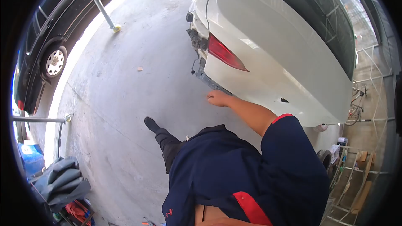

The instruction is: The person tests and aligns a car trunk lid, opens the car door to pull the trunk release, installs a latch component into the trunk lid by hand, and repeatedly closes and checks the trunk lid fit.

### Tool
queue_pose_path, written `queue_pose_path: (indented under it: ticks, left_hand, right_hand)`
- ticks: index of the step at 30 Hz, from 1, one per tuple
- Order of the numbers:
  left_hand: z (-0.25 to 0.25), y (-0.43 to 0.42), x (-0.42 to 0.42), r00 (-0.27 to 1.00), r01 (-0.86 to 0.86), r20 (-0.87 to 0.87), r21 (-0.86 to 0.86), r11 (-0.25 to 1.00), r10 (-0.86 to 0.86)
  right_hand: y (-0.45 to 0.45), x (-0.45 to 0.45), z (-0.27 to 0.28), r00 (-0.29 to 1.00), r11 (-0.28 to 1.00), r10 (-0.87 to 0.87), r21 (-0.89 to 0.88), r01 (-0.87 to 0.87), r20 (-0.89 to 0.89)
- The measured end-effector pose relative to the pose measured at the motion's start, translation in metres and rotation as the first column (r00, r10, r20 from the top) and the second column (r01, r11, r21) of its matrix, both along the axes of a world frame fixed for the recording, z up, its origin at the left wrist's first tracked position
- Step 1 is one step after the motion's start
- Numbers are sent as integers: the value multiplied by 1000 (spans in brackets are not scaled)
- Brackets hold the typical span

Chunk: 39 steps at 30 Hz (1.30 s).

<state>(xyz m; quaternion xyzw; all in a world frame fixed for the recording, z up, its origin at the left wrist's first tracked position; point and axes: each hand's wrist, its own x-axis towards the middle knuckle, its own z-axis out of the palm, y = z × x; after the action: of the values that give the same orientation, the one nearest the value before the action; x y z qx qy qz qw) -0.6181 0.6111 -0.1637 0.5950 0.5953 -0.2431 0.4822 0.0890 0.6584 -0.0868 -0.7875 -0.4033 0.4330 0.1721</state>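
Right hand (218, 98) was loosely clenched near the white car (268, 50)'s exposed rear corner, below the red taillight (225, 53), couldn't tell if around anything. Left hand wasn't visible, so no clue. Black car (42, 37) sat well apart, across the floor (121, 75).

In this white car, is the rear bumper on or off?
Off, it seems: beside the red tail light, dark inner parts show along the rear edge of the white car, where a bumper cover would sit.
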Motion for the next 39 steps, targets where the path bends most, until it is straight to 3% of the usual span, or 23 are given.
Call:
queue_pose_path:
  ticks: [4,8,9,11,13,14,18,19,20,22,24,26,28,31,34,37,39]
  left_hand:
    - [-8,237,41,982,71,169,60,996,-80]
    - [22,521,73,987,45,140,222,974,-78]
    - [44,584,94,988,-39,155,229,973,3]
    - [54,719,119,970,92,145,531,842,-197]
    - [80,823,178,969,-150,240,427,892,48]
    - [95,865,216,961,-167,266,350,922,74]
    - [73,963,361,939,-164,337,258,952,70]
    - [69,973,396,940,-116,340,239,964,29]
    - [78,976,435,942,-29,332,193,981,-38]
    - [88,967,496,926,199,303,119,973,-226]
    - [52,1005,524,783,526,325,108,844,-530]
    - [35,1031,563,677,691,302,54,721,-671]
    - [53,1041,624,690,714,181,-18,700,-700]
    - [64,1095,731,648,761,83,-35,648,-757]
    - [58,1178,858,574,819,31,-5,574,-819]
    - [71,1273,1011,467,883,-37,69,464,-883]
    - [86,1336,1129,421,899,-55,160,408,-905]
  right_hand:
    - [-3,19,-32,947,941,-92,-283,183,306]
    - [27,0,-27,975,924,-66,-356,140,211]
    - [36,-7,-17,989,939,-50,-332,93,136]
    - [67,-33,-1,965,916,-262,-317,246,-8]
    - [112,-47,4,747,728,-655,-362,582,-114]
    - [123,-47,-17,765,739,-635,-373,562,-106]
    - [181,-27,-93,920,880,-382,-339,333,-86]
    - [203,-19,-102,902,852,-421,-384,356,-98]
    - [222,1,-109,883,821,-458,-431,375,-105]
    - [256,44,-119,942,870,-334,-386,306,-6]
    - [288,58,-166,980,943,-170,-270,193,107]
    - [333,87,-123,918,871,-396,-327,368,-22]
    - [374,119,-86,762,730,-641,-381,568,-92]
    - [425,152,-98,513,522,-840,-516,679,-176]
    - [470,197,-108,622,576,-776,-517,633,-103]
    - [536,238,-148,654,542,-751,-484,687,88]
    - [598,285,-138,576,461,-813,-516,722,80]
